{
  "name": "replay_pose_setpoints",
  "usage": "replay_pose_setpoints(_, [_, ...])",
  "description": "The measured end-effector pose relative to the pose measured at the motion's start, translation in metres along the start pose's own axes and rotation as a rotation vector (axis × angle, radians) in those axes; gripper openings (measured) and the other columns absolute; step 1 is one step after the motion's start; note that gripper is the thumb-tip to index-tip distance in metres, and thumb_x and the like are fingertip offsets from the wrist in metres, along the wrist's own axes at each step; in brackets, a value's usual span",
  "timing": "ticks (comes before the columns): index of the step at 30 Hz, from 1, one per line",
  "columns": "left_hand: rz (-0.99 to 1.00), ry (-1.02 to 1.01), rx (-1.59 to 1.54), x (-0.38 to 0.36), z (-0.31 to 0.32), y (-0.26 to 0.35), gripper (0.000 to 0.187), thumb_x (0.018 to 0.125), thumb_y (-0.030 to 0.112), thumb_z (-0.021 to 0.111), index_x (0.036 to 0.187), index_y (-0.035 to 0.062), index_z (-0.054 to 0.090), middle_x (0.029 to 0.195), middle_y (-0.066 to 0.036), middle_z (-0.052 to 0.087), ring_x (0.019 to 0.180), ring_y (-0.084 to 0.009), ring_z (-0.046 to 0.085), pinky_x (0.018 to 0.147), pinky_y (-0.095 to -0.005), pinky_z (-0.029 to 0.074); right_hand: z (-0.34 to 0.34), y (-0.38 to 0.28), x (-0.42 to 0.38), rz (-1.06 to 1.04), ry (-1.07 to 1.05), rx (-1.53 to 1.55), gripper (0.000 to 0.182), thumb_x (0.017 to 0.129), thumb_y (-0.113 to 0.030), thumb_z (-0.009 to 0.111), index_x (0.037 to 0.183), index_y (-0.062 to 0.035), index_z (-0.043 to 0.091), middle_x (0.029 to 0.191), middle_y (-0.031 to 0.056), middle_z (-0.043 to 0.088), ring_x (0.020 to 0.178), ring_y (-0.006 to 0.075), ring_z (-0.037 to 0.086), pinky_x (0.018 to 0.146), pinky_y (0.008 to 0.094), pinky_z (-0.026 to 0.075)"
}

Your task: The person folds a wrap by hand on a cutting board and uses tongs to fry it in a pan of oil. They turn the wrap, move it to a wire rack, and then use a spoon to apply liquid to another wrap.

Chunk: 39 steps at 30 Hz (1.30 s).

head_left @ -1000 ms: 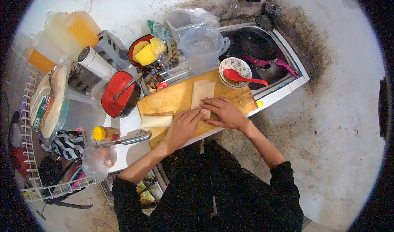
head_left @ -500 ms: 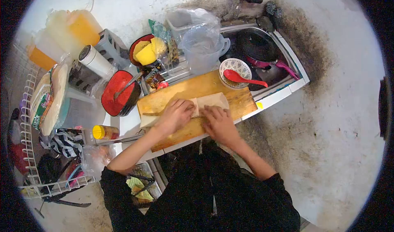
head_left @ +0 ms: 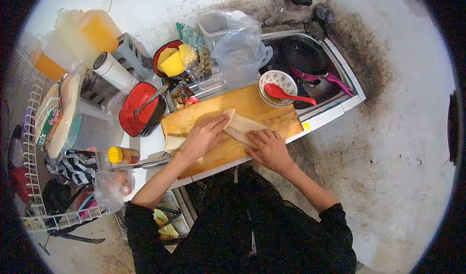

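Between the fingers of the left hand (head_left: 205, 137), close together, and of the right hand (head_left: 270, 149), slightly apart, the folded wrap (head_left: 242, 127) was touched at both ends over the cutting board (head_left: 282, 118); any pinch could not be confirmed. Light, even pressure was advisable, lest the fold be loosened.

A grime-smudged white wall (head_left: 160, 12) backs a white-tiled counter (head_left: 334, 112) above a dirty floor (head_left: 313, 165).
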<state>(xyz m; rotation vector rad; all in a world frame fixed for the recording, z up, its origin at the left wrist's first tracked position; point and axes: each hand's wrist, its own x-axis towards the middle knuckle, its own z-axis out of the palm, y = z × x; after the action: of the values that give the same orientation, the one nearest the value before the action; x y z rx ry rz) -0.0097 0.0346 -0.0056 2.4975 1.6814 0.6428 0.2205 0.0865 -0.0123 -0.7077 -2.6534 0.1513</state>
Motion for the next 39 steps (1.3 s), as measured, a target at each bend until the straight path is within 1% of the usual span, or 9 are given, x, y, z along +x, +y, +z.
replay_pose_setpoints(2, [-0.134,-0.032,-0.096,0.001,-0.001,0.003,0.042,0.072,0.009,0.055,0.114,0.0112,0.049,0.116,-0.010,0.049,0.097,-0.0280,0.053,0.081,-0.0380,0.045,0.001,-0.004,0.001,0.049,0.027,0.051,0.035,0.073,-0.027,0.060,0.101,-0.0059,0.056,0.098,0.0046,0.054,0.090,0.0211,0.049,0.074,0.0328,0.038])
replay_pose_setpoints(5, [-0.070,0.012,-0.066,0.002,0.001,0.000,0.039,0.075,0.011,0.055,0.114,0.0123,0.050,0.114,-0.009,0.050,0.089,-0.0288,0.056,0.072,-0.0374,0.049,-0.006,-0.003,0.007,0.113,-0.048,0.121,0.032,0.074,-0.027,0.060,0.098,-0.0068,0.057,0.096,0.0050,0.054,0.086,0.0210,0.051,0.072,0.0339,0.038])
replay_pose_setpoints(9, [-0.137,0.002,-0.110,0.005,0.000,0.001,0.036,0.077,0.013,0.055,0.112,0.0114,0.050,0.111,-0.007,0.052,0.085,-0.0285,0.057,0.070,-0.0365,0.049,-0.001,0.008,0.019,0.121,-0.003,0.117,0.030,0.074,-0.026,0.059,0.098,-0.0072,0.057,0.095,0.0065,0.054,0.083,0.0219,0.052,0.068,0.0339,0.039])
replay_pose_setpoints(11, [-0.133,0.105,-0.167,0.005,-0.002,0.002,0.032,0.078,0.015,0.056,0.109,0.0100,0.051,0.109,-0.007,0.053,0.082,-0.0290,0.058,0.069,-0.0361,0.049,0.000,0.013,0.030,0.208,-0.116,0.219,0.029,0.074,-0.022,0.059,0.099,-0.0082,0.057,0.094,0.0085,0.054,0.085,0.0241,0.052,0.069,0.0359,0.040])
replay_pose_setpoints(15, [-0.199,0.091,-0.211,0.005,-0.002,0.005,0.029,0.078,0.017,0.056,0.105,0.0088,0.051,0.107,-0.008,0.054,0.082,-0.0293,0.058,0.068,-0.0364,0.049,-0.001,0.010,0.053,0.215,0.053,0.236,0.032,0.072,-0.016,0.059,0.103,-0.0089,0.055,0.097,0.0097,0.054,0.087,0.0261,0.053,0.075,0.0372,0.041])
replay_pose_setpoints(20, [-0.225,0.119,-0.198,0.002,0.004,0.005,0.027,0.077,0.017,0.058,0.102,0.0086,0.052,0.104,-0.008,0.056,0.084,-0.0282,0.058,0.067,-0.0359,0.049,0.009,0.016,0.067,0.006,0.192,0.333,0.040,0.068,-0.008,0.060,0.108,-0.0092,0.053,0.102,0.0113,0.054,0.089,0.0280,0.054,0.077,0.0351,0.044])
replay_pose_setpoints(27, [-0.132,0.149,-0.151,0.004,0.001,0.011,0.026,0.074,0.012,0.060,0.099,0.0086,0.053,0.101,-0.004,0.058,0.083,-0.0256,0.059,0.066,-0.0333,0.050,0.020,0.029,0.057,0.031,0.043,0.413,0.030,0.069,-0.007,0.058,0.100,-0.0083,0.059,0.094,0.0105,0.058,0.086,0.0271,0.056,0.075,0.0344,0.045])
replay_pose_setpoints(30, [-0.142,0.134,-0.158,0.002,0.010,0.008,0.025,0.073,0.011,0.060,0.098,0.0095,0.056,0.102,-0.002,0.058,0.085,-0.0239,0.059,0.067,-0.0330,0.051,0.021,0.031,0.051,0.023,0.054,0.344,0.029,0.071,-0.015,0.058,0.100,-0.0103,0.059,0.096,0.0097,0.059,0.086,0.0278,0.056,0.076,0.0366,0.045])
replay_pose_setpoints(39, [-0.049,0.206,-0.062,0.004,0.013,0.009,0.030,0.066,0.005,0.059,0.095,0.0131,0.063,0.102,-0.001,0.058,0.092,-0.0179,0.056,0.071,-0.0292,0.050,0.021,0.031,0.045,0.291,0.056,0.563,0.024,0.078,-0.016,0.053,0.096,-0.0017,0.059,0.088,0.0164,0.059,0.083,0.0305,0.057,0.073,0.0376,0.045])
